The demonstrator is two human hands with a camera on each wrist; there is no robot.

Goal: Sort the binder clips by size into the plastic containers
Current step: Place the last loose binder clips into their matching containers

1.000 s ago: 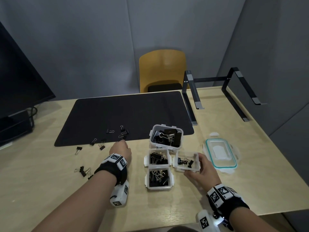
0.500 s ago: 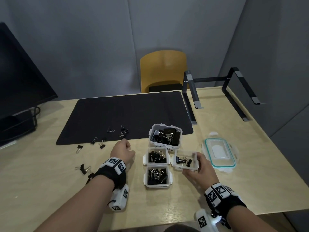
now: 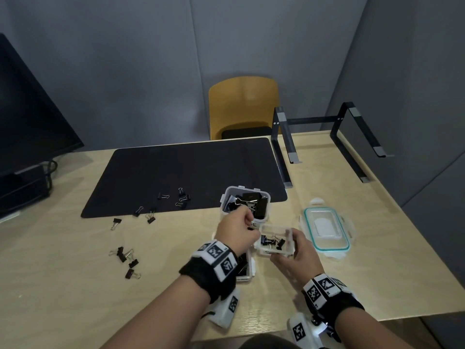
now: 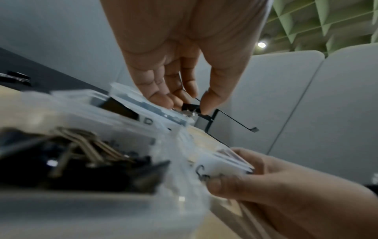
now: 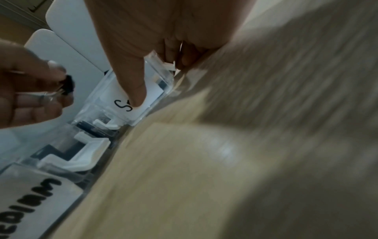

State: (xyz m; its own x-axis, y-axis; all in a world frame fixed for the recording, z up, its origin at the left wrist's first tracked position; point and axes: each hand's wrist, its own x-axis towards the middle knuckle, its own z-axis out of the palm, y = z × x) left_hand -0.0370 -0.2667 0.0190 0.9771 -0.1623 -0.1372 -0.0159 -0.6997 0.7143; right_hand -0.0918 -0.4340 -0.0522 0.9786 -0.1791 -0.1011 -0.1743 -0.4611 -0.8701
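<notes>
Small black binder clip (image 4: 191, 108) with silver wire handles, pinched by left hand (image 4: 184, 67)

- The left hand (image 3: 236, 235) covers most of the two near containers (image 3: 247, 269); their contents barely show from the head view.
- The label on the small container (image 3: 275, 241) is cut short by the right hand's (image 3: 297, 255) thumb: only "S" reads.
- The big container's (image 3: 245, 205) label is mostly hidden behind the left hand.
- Both wrist views are smeared; the counter (image 5: 225, 161) is a blur.
- The monitor (image 3: 30, 117) runs off the left edge.
- The scattered clips (image 3: 125, 258) are too small to size.
</notes>
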